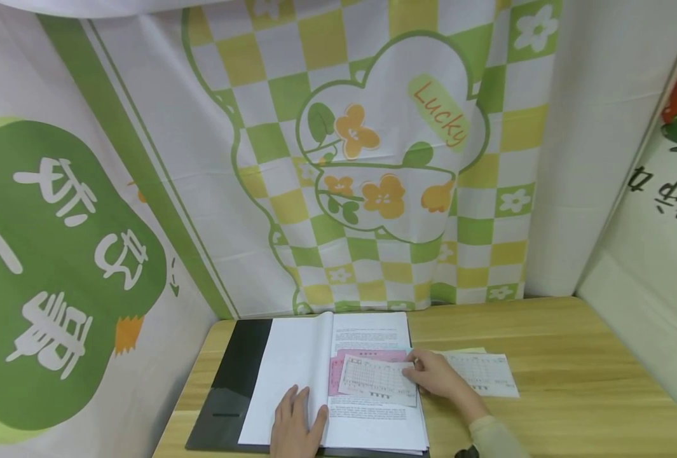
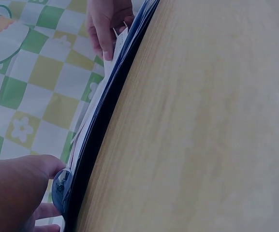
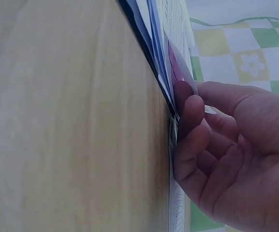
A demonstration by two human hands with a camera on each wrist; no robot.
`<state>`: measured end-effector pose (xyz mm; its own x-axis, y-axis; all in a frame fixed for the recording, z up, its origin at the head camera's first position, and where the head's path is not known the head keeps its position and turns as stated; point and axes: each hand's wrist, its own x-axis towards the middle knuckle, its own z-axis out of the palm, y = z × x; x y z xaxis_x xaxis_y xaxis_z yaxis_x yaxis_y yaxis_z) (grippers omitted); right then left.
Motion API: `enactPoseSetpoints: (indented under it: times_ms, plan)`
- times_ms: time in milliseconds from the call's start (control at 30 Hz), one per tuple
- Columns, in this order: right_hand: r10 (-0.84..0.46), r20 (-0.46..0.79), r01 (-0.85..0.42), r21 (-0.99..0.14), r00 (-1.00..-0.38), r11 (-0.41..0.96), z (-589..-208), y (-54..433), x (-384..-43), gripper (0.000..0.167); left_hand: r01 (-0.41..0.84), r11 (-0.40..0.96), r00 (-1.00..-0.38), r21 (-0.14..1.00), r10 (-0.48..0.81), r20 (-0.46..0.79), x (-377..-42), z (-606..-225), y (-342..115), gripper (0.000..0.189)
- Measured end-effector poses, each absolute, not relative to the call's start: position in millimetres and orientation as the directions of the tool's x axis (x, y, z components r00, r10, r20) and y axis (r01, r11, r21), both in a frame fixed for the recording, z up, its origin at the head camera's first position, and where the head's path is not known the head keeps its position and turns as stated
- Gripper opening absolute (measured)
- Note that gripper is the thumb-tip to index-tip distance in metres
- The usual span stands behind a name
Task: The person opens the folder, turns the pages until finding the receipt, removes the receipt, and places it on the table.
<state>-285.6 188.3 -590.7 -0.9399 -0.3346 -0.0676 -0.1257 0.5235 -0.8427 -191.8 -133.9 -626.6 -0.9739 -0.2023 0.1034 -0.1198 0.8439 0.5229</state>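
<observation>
An open black folder (image 1: 218, 410) of printed pages lies on the table. My left hand (image 1: 297, 421) rests with spread fingers on its left-hand blank page (image 1: 283, 362), the thumb beside the raised fold at the middle. Over the printed right-hand page (image 1: 372, 426), my right hand (image 1: 434, 374) pinches the right edge of a white slip (image 1: 375, 378) with a printed grid. In the right wrist view this slip (image 3: 182, 60) is lifted a little between thumb and fingertips. Pink slips (image 1: 367, 354) lie beneath it, mostly covered.
Another white gridded slip (image 1: 481, 374) lies right of the folder, partly behind my right hand, with a yellowish sheet (image 1: 470, 350) under its far edge. The wooden table (image 1: 590, 394) meets patterned cloth (image 1: 384, 254) at the back and fabric walls at both sides.
</observation>
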Motion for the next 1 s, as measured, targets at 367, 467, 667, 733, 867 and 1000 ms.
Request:
enactPoseSetpoints:
  times_ms: [367,467,667,733,867,1000]
  plan:
    - [-0.336,-0.037,-0.156,-0.835,-0.941,0.527,-592,191,-286,0.018,-0.110,0.850,-0.971,0.516,-0.203,0.128,-192,-628,-134,0.062]
    - [-0.331,-0.025,-0.162,-0.836,-0.943,0.525,-591,192,-284,0.017,-0.110,0.854,-0.971,0.509,-0.201,0.127,-192,-630,-134,0.062]
    - [-0.321,-0.013,-0.170,-0.828,-0.947,0.534,-588,195,-282,0.019,-0.117,0.854,-0.970,0.507,-0.208,0.127,-192,-633,-133,0.062]
    - [-0.311,-0.006,-0.175,-0.817,-0.950,0.549,-587,198,-282,0.020,-0.117,0.854,-0.969,0.506,-0.209,0.129,-192,-633,-133,0.063]
    - [-0.289,0.002,-0.171,-0.808,-0.957,0.564,-587,205,-282,0.022,-0.106,0.858,-0.971,0.503,-0.199,0.135,-192,-633,-133,0.062]
    - [-0.269,0.005,-0.162,-0.808,-0.963,0.566,-586,213,-282,0.020,-0.104,0.859,-0.971,0.502,-0.196,0.135,-192,-632,-134,0.062]
